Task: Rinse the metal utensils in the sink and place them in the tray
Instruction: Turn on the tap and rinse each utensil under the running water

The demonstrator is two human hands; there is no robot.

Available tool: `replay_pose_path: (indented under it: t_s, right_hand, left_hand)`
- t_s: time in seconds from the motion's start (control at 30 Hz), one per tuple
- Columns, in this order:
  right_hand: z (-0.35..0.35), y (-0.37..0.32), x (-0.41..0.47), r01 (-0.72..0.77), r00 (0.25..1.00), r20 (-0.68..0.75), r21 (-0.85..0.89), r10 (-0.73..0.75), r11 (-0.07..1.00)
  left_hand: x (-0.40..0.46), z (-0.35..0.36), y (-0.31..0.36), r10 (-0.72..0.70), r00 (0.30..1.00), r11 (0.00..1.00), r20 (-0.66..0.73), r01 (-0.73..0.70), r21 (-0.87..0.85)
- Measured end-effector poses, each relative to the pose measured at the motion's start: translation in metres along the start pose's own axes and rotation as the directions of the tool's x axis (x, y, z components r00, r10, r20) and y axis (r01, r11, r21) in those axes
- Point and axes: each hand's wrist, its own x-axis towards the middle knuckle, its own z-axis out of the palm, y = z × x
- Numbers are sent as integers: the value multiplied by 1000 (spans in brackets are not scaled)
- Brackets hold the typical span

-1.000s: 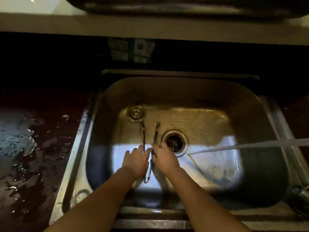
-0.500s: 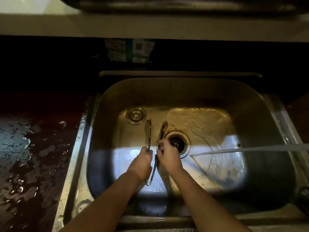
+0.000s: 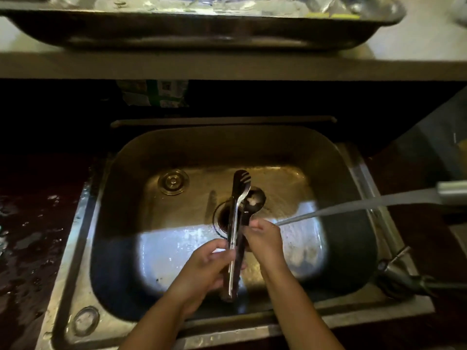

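Tongs (image 3: 237, 231) gripped by left hand (image 3: 204, 269) and right hand (image 3: 262, 238); advise turning them under stream (image 3: 353, 205) from 3 o'clock.

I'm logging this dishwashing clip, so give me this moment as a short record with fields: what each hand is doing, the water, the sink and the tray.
left hand: grips the tongs low on the handle
right hand: pinches the tongs higher up
tongs: held over the drain, arms close together, tips pointing away from the person
water: stream runs from the right and lands near the right hand
sink: wet, a plug lies at the back left
tray: on the ledge behind the sink, contents unclear
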Motion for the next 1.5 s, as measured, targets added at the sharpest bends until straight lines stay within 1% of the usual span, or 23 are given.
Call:
replay_pose_path:
  t_s: [0.17,0.4,0.47,0.57,0.6,0.67,0.73,0.77,0.83,0.9,0.93,1.0,1.03,1.1,1.13,1.17,1.23,1.27,1.3,1.37,1.43,1.47,1.5]
  right_hand:
    - [-26,7,-19,-61,998,36,215,55,975]
    - [-44,25,-26,-88,996,44,301,78,950]
    - [-53,32,-21,-54,997,-43,259,67,964]
    - [-69,41,-17,179,974,-136,-41,-183,983]
    - [-72,41,-18,291,945,-101,-175,-311,941]
    - [-74,41,-20,544,829,121,-398,-546,738]
    - [-78,39,-10,691,707,350,-528,-615,494]
    - [-83,33,-2,688,704,385,-576,-597,440]
    - [-97,17,16,608,770,363,-666,-525,432]
    - [-108,2,30,586,764,351,-728,-541,355]
    - [-111,-2,31,596,745,356,-735,-565,323]
    - [-110,0,20,646,700,354,-684,-621,339]
    - [-108,8,11,699,662,383,-626,-644,346]
    - [-104,22,-5,803,565,512,-521,-647,288]
    - [-105,25,-4,818,542,548,-516,-637,252]
    - [-108,21,1,801,555,528,-547,-643,242]
    - [-116,9,15,681,664,389,-668,-638,301]
    - [-120,4,20,623,694,318,-715,-646,317]
    - [-122,3,22,594,699,282,-741,-658,313]
    - [-119,8,9,645,694,340,-685,-635,338]
    - [-108,24,-17,779,591,498,-558,-635,287]
    - [-104,31,-25,826,515,557,-527,-652,202]
    - [-104,33,-24,836,475,592,-534,-651,125]
  left_hand:
    - [-9,20,4,4,999,999,41,-2,-38]
    - [-18,35,7,-38,999,999,33,38,19]
    - [-19,36,8,-47,998,999,32,47,13]
    - [-19,39,8,-37,999,999,14,37,14]
    - [-19,41,8,-33,999,999,4,33,25]
    - [-17,43,8,-26,1000,999,-11,26,35]
    - [-16,43,10,-15,1000,1000,-27,16,25]
    - [-16,42,11,-12,999,1000,-33,13,25]
    - [-17,38,13,-5,1000,999,-23,6,50]
    - [-18,36,16,1,1000,998,-1,-1,67]
    - [-17,36,17,6,1000,998,1,-6,64]
    - [-13,35,21,19,1000,997,-2,-18,71]
    - [-10,34,22,25,1000,997,6,-25,74]
    - [-4,32,24,25,999,998,32,-27,64]
    - [-2,32,24,16,999,998,50,-19,64]
    - [-1,32,22,8,997,998,74,-13,64]
    - [2,33,19,4,992,998,126,-11,54]
    - [3,34,17,3,990,999,144,-11,52]
    - [5,35,16,3,988,999,152,-12,53]
    - [9,38,16,12,990,998,144,-20,56]
    - [14,42,17,26,993,997,115,-34,69]
    - [16,45,17,33,994,996,103,-41,79]
    - [17,48,16,36,995,995,94,-44,92]
